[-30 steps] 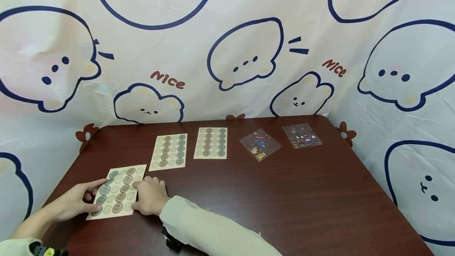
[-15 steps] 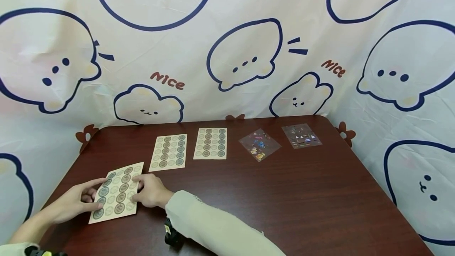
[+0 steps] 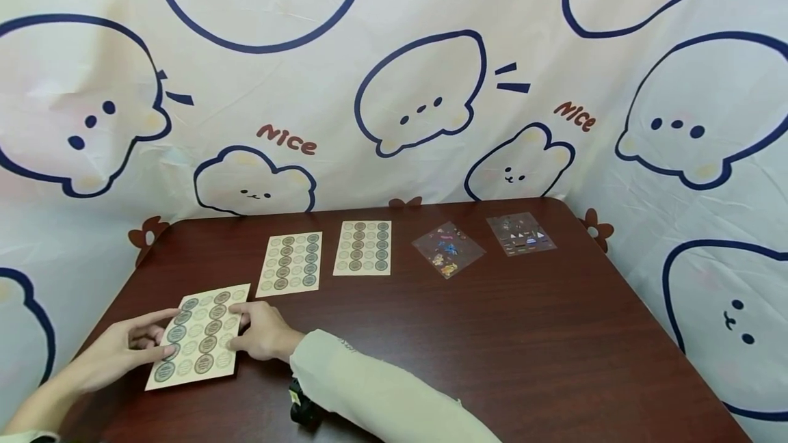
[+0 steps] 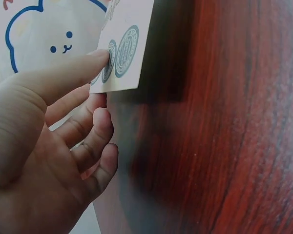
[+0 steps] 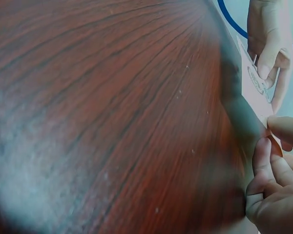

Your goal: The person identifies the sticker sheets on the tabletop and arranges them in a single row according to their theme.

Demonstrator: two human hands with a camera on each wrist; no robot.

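Note:
A cream sticker sheet (image 3: 198, 340) with rows of round printed labels is held between both hands at the left of the table. My left hand (image 3: 120, 351) pinches its left edge, thumb on the printed face and fingers behind. In the left wrist view the sticker sheet (image 4: 132, 58) stands off the wood, with a shadow beneath it. My right hand (image 3: 266, 331) pinches the right edge between thumb and fingers. The right wrist view shows the right hand (image 5: 281, 180) at one edge of the sheet (image 5: 254, 92), the left hand (image 5: 268, 44) at the far one.
Two similar sticker sheets, one left (image 3: 289, 264) and one right (image 3: 362, 247), lie flat behind the hands. Farther right lie a clear sheet with colourful stickers (image 3: 449, 249) and another clear sheet with small dark and shiny pieces (image 3: 521, 234). A patterned cloth (image 3: 345, 183) hangs behind the brown table (image 3: 468, 347).
The held sticker sheet has been lifted from the table and tilted up. My right hand has gone from resting at its edge to pinching it; the sheet then shifted slightly left and nearer.

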